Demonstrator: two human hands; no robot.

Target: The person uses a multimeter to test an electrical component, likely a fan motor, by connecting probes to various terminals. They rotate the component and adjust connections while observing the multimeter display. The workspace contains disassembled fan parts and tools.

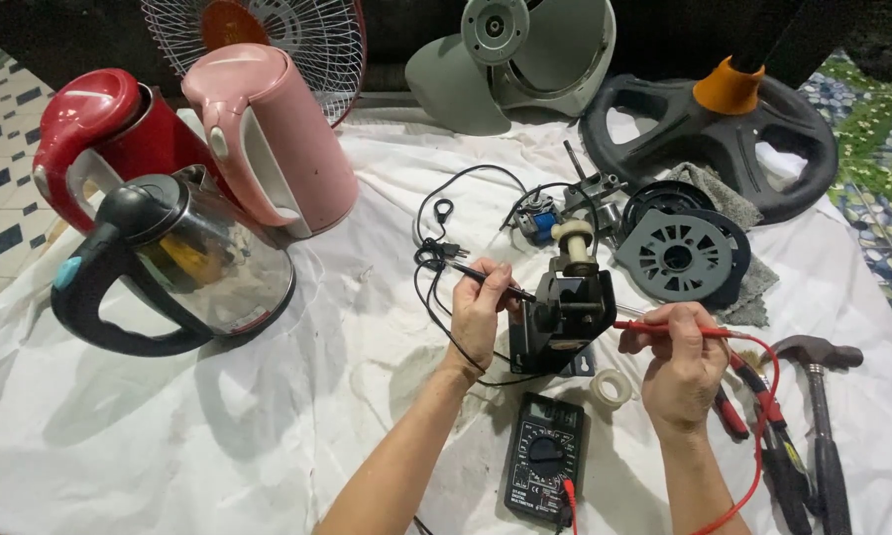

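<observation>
Gripping a black probe (pixel 491 279) and a red probe (pixel 669 328), both hands (pixel 481 312) seemingly touch the black motor (pixel 565 312) above a dark multimeter (pixel 543 458).

I count 3 kettles: 1 red (pixel 99 134) at 10 o'clock, 1 pink (pixel 273 134) beside it, 1 glass (pixel 183 263) below. I see 2 probes, 1 black (pixel 491 279) and 1 red (pixel 664 328), 1 multimeter (pixel 545 458) at 6 o'clock, 1 hammer (pixel 821 396) at 4 o'clock, and 1 tape roll (pixel 612 388).
</observation>
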